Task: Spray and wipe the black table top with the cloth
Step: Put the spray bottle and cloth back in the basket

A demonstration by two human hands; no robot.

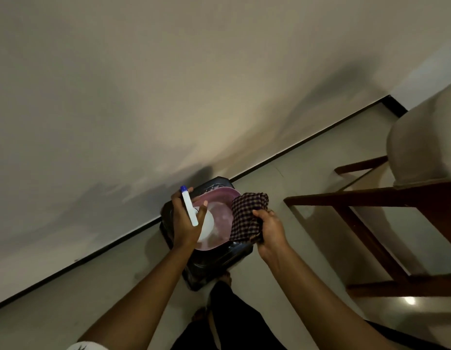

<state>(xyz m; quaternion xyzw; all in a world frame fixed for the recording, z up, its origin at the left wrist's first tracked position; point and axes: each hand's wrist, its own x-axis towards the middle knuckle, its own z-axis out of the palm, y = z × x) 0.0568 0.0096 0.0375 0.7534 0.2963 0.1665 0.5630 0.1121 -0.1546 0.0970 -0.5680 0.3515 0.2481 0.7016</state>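
Note:
A small black plastic table [216,263] stands on the floor by the wall, below my hands. A pink basin [220,218] sits on its top and covers most of it. My left hand [186,223] grips a white spray bottle [190,210] with a blue nozzle, held over the basin's left side. My right hand [269,231] grips a bunched dark checked cloth [247,215] over the basin's right edge. Most of the table top is hidden by the basin and my hands.
A pale wall fills the upper left, with a black skirting line [118,241] along the tiled floor. A wooden chair [386,223] with a light cushion [426,142] stands close on the right. My legs and bare feet [225,279] are just in front of the table.

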